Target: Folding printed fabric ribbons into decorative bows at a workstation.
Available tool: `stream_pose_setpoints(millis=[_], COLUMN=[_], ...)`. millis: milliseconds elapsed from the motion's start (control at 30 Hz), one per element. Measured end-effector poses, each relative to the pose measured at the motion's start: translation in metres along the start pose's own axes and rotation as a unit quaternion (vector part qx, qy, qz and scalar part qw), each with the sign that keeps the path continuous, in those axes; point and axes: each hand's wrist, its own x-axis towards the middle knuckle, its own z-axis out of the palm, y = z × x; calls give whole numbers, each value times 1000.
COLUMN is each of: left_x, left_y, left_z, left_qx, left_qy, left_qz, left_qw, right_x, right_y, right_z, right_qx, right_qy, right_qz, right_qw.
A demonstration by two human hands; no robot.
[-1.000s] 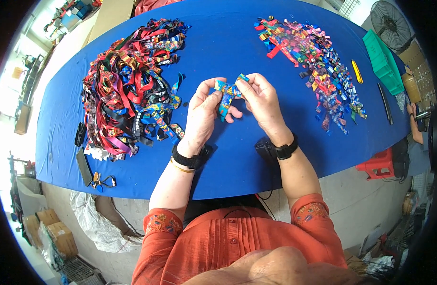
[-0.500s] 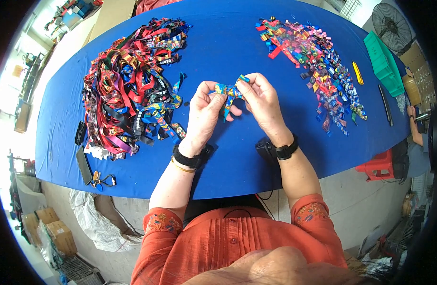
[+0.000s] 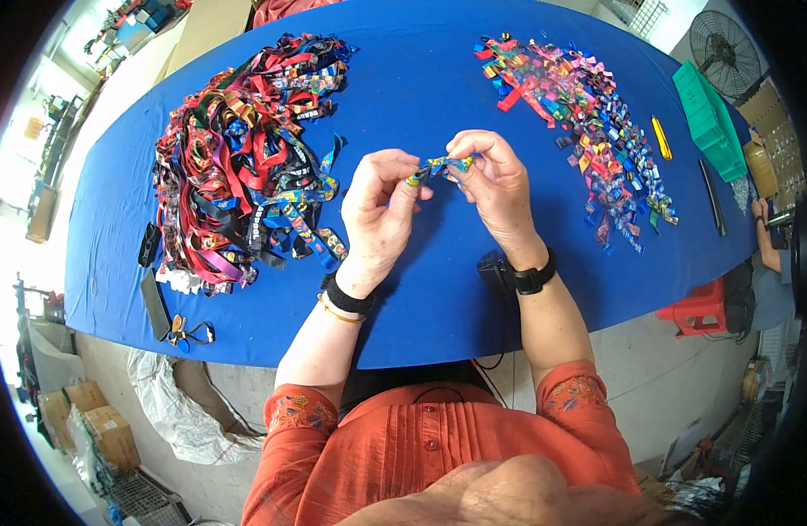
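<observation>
Between my two hands, above the middle of the blue-covered table (image 3: 421,289), is a short blue and yellow patterned ribbon (image 3: 440,165), bent or looped. My left hand (image 3: 379,206) pinches its left end between thumb and fingers. The right end is pinched by my right hand (image 3: 493,186). Whether the ribbon is knotted cannot be made out. To the left lies a big heap of printed ribbons (image 3: 237,167), red, black and blue. On the right spreads a pile of small knotted-looking ribbon pieces (image 3: 596,131) in many colours.
A yellow cutter knife (image 3: 660,138), a dark rod (image 3: 711,196) and a green crate (image 3: 709,121) are at the right side. Scissors (image 3: 182,333) and a dark flat strip (image 3: 154,304) lie at the near left edge. Beyond the table stands a red stool (image 3: 695,309); another person's arm (image 3: 765,232) shows at right.
The ribbon's hanging tail no longer shows below my hands. It now stretches as a narrower twisted band between them, and my hands have turned slightly and moved a bit apart.
</observation>
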Motion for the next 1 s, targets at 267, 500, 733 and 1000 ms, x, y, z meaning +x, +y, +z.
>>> stream_pose_setpoints(millis=[267,500,733,1000], left_x=[-1,-1,2,5], left_y=[1,2,0,2], left_z=[3,3,-1,-2], left_qx=[-25,-56,-110,-122], left_qy=[-5,5,-3,-15], left_qz=[-29,-72,-99,-136], left_qw=[999,996,989,983], right_x=[2,2,0,0], right_y=[-6,-6,-6,-12], right_z=[4,4,0,7], right_qx=[46,44,33,-12], right_qy=[11,12,-5,-31], right_qz=[88,104,131,135], right_qw=[995,994,991,990])
